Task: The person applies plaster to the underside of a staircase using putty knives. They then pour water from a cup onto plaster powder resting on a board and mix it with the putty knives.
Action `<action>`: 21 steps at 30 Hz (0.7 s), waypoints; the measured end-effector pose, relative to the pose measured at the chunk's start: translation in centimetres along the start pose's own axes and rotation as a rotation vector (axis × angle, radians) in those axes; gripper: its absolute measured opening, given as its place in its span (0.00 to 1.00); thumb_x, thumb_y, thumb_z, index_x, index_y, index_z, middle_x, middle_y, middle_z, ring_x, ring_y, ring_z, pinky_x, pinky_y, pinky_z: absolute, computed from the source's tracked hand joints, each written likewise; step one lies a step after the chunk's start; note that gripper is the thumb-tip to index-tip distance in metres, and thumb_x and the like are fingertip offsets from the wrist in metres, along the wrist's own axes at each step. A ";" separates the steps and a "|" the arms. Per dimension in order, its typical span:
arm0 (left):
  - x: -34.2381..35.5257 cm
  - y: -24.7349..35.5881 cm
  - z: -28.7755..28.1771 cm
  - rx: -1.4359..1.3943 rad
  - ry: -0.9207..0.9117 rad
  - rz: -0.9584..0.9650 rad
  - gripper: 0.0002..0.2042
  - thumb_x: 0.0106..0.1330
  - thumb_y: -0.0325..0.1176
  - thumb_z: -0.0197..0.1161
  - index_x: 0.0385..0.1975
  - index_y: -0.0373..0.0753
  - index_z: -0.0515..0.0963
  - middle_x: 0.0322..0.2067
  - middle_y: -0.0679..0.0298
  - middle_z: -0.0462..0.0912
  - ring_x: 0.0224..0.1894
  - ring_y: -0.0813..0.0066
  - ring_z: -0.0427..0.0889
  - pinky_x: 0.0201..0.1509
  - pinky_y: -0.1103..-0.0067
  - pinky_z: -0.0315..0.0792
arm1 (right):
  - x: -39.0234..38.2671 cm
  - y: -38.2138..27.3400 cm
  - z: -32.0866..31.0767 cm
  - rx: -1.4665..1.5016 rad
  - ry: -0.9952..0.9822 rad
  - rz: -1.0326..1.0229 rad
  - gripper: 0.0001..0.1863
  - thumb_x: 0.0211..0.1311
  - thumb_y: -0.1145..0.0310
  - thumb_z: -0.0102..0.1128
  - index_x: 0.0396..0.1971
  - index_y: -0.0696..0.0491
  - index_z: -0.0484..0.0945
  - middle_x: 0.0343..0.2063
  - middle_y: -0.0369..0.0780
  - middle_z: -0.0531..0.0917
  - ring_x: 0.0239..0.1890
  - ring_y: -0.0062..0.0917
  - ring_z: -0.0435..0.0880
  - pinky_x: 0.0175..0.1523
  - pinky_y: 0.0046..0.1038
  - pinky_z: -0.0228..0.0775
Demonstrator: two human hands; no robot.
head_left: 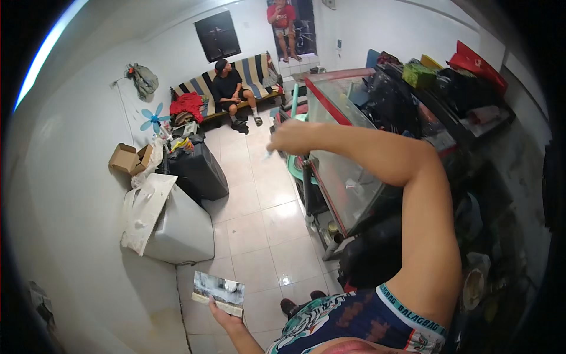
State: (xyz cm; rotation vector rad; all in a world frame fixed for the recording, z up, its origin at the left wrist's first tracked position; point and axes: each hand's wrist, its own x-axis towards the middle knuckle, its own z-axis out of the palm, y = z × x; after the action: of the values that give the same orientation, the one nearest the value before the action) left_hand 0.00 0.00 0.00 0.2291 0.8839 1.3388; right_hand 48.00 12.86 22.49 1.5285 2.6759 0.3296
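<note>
Low in front of me, my left hand [226, 317] grips a small flat rectangular board [219, 288] by its near edge. Its face is smeared grey and white, and a pale strip runs along the near side. My right arm is raised and bent across the view. The fingers of my right hand [290, 138] are closed, and a small pale-blue tip pokes out below them. Blur keeps me from telling what that thing is. Behind the right hand stands a glass-sided display case [348, 171] with red trim.
A white box-shaped appliance [183, 230] with a stained panel [148, 212] on it and a black bin [203, 171] line the left wall. Tiled floor [253, 236] runs to a striped couch [253, 74] where a person [227, 88] sits. Another person [282, 23] is in the doorway.
</note>
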 end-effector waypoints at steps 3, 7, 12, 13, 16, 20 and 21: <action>-0.2 -2.6 0.8 -0.027 0.024 -0.039 0.25 0.66 0.44 0.47 0.60 0.37 0.63 0.58 0.56 0.69 0.57 0.58 0.71 0.59 0.62 0.67 | -2.0 0.0 -2.3 0.084 -0.169 0.076 0.11 0.49 0.74 0.53 0.33 0.50 0.79 0.29 0.44 0.82 0.37 0.38 0.82 0.38 0.38 0.73; 3.0 -0.8 -1.0 -0.065 0.004 -0.081 0.25 0.66 0.43 0.47 0.61 0.36 0.61 0.57 0.55 0.69 0.57 0.57 0.71 0.61 0.61 0.66 | -0.5 -0.7 -2.7 0.130 -0.242 0.193 0.13 0.48 0.75 0.52 0.36 0.51 0.80 0.31 0.43 0.82 0.38 0.39 0.82 0.40 0.38 0.72; 5.9 1.0 -0.7 -0.037 -0.039 -0.121 0.26 0.66 0.42 0.49 0.61 0.34 0.61 0.57 0.54 0.69 0.57 0.57 0.71 0.61 0.63 0.65 | -0.1 0.2 -1.5 0.267 -0.172 0.297 0.17 0.50 0.76 0.52 0.42 0.50 0.79 0.34 0.43 0.82 0.40 0.39 0.80 0.46 0.38 0.70; 5.3 0.8 -0.5 -0.003 -0.042 -0.109 0.26 0.66 0.41 0.50 0.60 0.33 0.61 0.57 0.53 0.69 0.57 0.57 0.71 0.60 0.63 0.66 | -0.9 0.5 -1.3 0.253 -0.202 0.272 0.17 0.50 0.76 0.52 0.42 0.50 0.79 0.34 0.43 0.82 0.40 0.39 0.80 0.46 0.38 0.70; 5.8 0.8 -0.9 0.036 -0.003 -0.093 0.25 0.66 0.40 0.51 0.59 0.31 0.62 0.55 0.52 0.71 0.55 0.57 0.73 0.58 0.64 0.68 | -1.4 0.6 -2.0 0.063 -0.013 0.092 0.25 0.46 0.83 0.52 0.47 0.49 0.77 0.48 0.43 0.78 0.51 0.36 0.76 0.55 0.36 0.68; 6.3 0.9 -1.4 0.014 -0.001 -0.099 0.24 0.66 0.39 0.51 0.57 0.30 0.63 0.52 0.51 0.72 0.53 0.56 0.75 0.56 0.64 0.70 | -0.5 -0.6 -2.7 -0.180 0.192 -0.075 0.21 0.49 0.80 0.52 0.46 0.50 0.76 0.48 0.42 0.77 0.56 0.35 0.73 0.61 0.36 0.64; 6.4 0.7 -1.8 0.005 0.000 -0.108 0.23 0.66 0.39 0.51 0.57 0.30 0.63 0.52 0.52 0.73 0.52 0.56 0.75 0.56 0.64 0.70 | -0.4 -0.6 -2.7 -0.180 0.193 -0.073 0.21 0.49 0.80 0.52 0.46 0.50 0.76 0.48 0.42 0.77 0.56 0.35 0.73 0.61 0.36 0.64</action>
State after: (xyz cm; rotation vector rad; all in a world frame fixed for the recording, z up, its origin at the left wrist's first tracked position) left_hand -1.88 5.39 -3.49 0.1827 0.8872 1.2370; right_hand 47.38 11.77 24.98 1.4099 2.7443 0.7273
